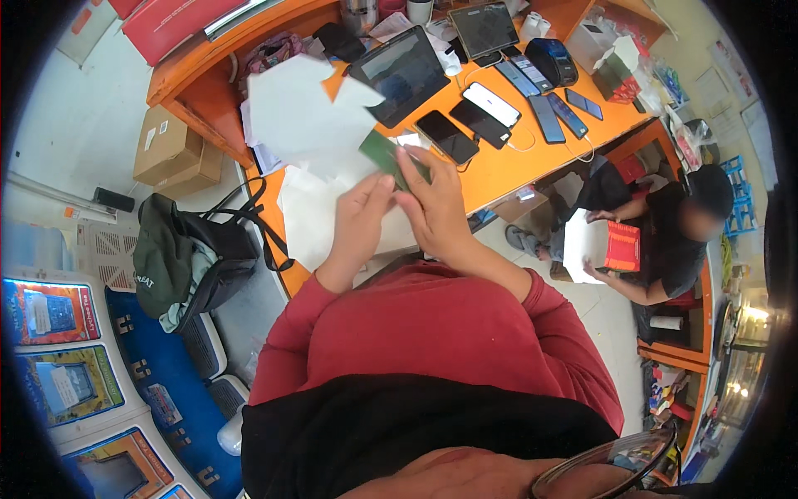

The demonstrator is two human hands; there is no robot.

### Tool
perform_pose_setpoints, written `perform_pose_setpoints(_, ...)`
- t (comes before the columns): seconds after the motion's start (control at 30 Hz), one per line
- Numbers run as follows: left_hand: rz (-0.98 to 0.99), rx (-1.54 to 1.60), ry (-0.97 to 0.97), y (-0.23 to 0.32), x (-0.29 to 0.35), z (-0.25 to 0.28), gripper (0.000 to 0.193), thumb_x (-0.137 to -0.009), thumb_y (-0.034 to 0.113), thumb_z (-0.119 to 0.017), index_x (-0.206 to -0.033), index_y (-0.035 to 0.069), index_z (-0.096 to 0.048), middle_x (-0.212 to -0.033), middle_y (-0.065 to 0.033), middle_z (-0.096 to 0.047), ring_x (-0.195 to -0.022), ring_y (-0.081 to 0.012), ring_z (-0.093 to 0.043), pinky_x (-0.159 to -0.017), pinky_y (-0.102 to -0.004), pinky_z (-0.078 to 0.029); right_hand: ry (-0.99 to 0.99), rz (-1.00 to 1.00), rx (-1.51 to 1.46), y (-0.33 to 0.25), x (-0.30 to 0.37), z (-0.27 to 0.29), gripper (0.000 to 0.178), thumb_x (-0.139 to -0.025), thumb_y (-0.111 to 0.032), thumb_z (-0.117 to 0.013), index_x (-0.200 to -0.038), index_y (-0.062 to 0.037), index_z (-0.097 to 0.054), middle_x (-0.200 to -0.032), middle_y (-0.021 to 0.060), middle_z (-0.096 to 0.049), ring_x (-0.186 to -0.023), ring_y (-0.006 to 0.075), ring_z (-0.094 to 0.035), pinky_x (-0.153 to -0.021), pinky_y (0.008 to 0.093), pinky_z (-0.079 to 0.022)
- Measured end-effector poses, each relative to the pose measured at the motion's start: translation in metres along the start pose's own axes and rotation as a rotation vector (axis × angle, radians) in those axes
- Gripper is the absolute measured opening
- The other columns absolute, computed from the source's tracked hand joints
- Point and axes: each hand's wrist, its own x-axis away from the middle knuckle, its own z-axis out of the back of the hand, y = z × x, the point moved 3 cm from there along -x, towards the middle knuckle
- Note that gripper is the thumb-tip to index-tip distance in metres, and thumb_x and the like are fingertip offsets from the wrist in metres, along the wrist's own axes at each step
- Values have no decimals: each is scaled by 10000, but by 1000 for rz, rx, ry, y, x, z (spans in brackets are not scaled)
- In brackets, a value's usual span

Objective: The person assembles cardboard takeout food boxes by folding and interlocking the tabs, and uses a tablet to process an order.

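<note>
In front of me is a flat, unfolded cardboard box (pixel 307 116), white on the side facing me, with notched flaps at its upper end. A green part (pixel 382 151) shows at its right edge, between my hands, and looks like a folded-over flap. My left hand (pixel 363 214) is closed on the lower edge, thumb up. My right hand (pixel 434 200) pinches the green part between thumb and fingers. More white card (pixel 307 212) lies beneath, by the table's near edge; whether it belongs to the same piece I cannot tell.
On the orange table (pixel 490 175) lie several phones (pixel 449 137), two tablets (pixel 399 75) and a black card terminal (pixel 551 61). A black bag (pixel 220 249) and brown cartons (pixel 170 154) are at the left. At the right another person (pixel 677 233) holds a white-and-red box (pixel 603 245).
</note>
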Motion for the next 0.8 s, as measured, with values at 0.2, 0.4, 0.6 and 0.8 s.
perform_pose_setpoints(0.2,-41,-150,10,-3,14,16,289,-1004,178,-498,-1174,-11,-637,-937,-52,-692,-853,-92,-599,-772,-256,-482,164,-390,-629,36,9,-9,542,-1033,-164,-347,-1530,-50,-162,-1316,191,-441,-807,181,-645,-689,261,-538)
perform_pose_setpoints(0.4,-135,-701,-58,15,32,18,211,-959,199,-564,-1040,33,-666,-717,-152,-636,-627,-271,-641,-606,-326,-483,167,-281,-444,83,5,3,290,-921,-227,-652,-1183,-101,-652,-1010,40,-457,-803,116,-457,-658,217,-452)
perform_pose_setpoints(0.6,-130,-841,-117,13,26,10,216,-935,243,-603,-1047,68,-662,-768,-160,-662,-686,-344,-645,-618,-394,-494,86,11,-18,48,4,22,158,-701,-83,-791,-837,-131,-727,-779,28,-457,-683,163,-488,-567,273,-421)
perform_pose_setpoints(0.8,-193,-881,-201,11,24,-3,201,-919,253,-620,-1050,107,-666,-786,-144,-668,-704,-340,-648,-610,-408,-487,-31,106,2,36,21,22,150,-723,-113,-775,-858,-127,-712,-825,64,-511,-717,206,-581,-580,294,-465)
